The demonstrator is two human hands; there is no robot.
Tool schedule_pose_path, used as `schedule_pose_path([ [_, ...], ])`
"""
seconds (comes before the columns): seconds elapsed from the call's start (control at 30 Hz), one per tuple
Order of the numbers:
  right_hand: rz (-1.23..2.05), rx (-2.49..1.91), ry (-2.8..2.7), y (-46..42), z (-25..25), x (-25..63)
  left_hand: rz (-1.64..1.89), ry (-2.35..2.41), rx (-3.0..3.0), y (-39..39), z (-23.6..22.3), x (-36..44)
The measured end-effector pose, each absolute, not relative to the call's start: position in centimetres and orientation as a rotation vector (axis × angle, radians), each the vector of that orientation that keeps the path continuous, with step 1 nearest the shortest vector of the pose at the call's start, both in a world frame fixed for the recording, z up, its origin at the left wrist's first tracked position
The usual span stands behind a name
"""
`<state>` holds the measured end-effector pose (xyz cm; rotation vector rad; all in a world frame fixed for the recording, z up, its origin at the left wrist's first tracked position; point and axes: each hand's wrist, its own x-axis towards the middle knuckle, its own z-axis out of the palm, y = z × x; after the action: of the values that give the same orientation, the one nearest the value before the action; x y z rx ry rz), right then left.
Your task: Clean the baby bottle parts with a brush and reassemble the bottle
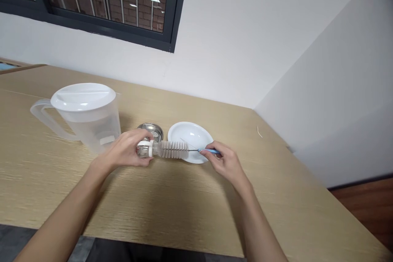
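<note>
My left hand (132, 149) is closed around a small clear bottle with a white collar (150, 148), held on its side with its mouth facing right. Between thumb and fingers of my right hand (222, 159) is the blue handle of a bottle brush (175, 150). The brush's pale bristles lie level, their left end at the bottle's mouth; how far the tip reaches inside I cannot tell. Behind the brush stands a white bowl (181, 129), with a thin pale strand visible over it. A shiny metal dish (158, 129) sits behind my left hand, partly hidden by it.
A translucent plastic pitcher (92, 127) with a white lid stands on the wooden table (147, 204), left of my hands. A thin white strip (259, 132) lies on the right. White walls and a dark-framed window (172, 43) rise behind the table.
</note>
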<state>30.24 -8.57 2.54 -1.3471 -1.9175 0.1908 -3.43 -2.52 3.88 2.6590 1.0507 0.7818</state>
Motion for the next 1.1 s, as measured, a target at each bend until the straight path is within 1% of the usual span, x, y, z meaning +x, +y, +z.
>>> schedule_pose_path([
  [0.1,0.334,-1.466,-1.923,-8.56,2.46,30.17,0.794,1.053,2.695,-2.40,3.59,-3.46],
  [0.17,0.332,-1.504,-1.941,-8.50,2.42,30.08,0.801,1.058,2.701,-2.37,3.54,-3.49],
  [0.23,0.185,-1.459,-1.965,-8.39,2.37,29.95,0.804,1.064,2.695,-2.41,3.69,-3.50],
  [0.37,-0.216,-1.217,-1.939,-8.14,2.30,29.68,0.838,1.080,2.659,-2.51,4.13,-3.51],
  [0.47,-0.315,-1.077,-1.888,-8.02,2.25,29.50,0.861,1.086,2.608,-2.39,4.16,-3.61],
  [0.73,-0.311,-1.012,-2.031,-8.10,1.86,29.30,0.799,1.103,2.453,-2.21,4.21,-4.06],
  [1.1,-0.116,-1.011,-2.060,-8.53,2.81,29.96,0.747,1.105,2.486,-2.62,4.41,-3.66],
])
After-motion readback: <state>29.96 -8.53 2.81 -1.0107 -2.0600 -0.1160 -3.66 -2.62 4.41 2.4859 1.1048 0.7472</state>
